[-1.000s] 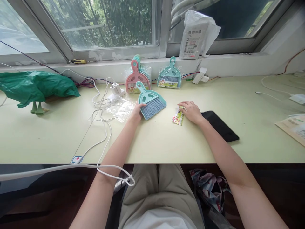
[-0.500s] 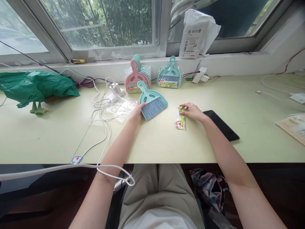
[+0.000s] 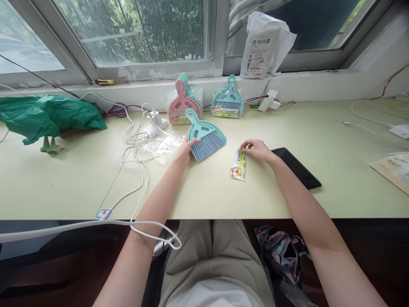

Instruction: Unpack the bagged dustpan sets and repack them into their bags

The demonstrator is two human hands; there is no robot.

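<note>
Fingers of left hand (image 3: 184,150) gripped bristle corner of teal mini broom (image 3: 206,137); right hand (image 3: 258,150) fingers pinched top end of printed label card (image 3: 239,166), rest lying on tabletop (image 3: 287,200).

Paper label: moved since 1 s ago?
Yes. The paper label, pinched by the right hand, slid toward the table's near edge, judged against the black phone. The left hand grips the teal brush.
</note>
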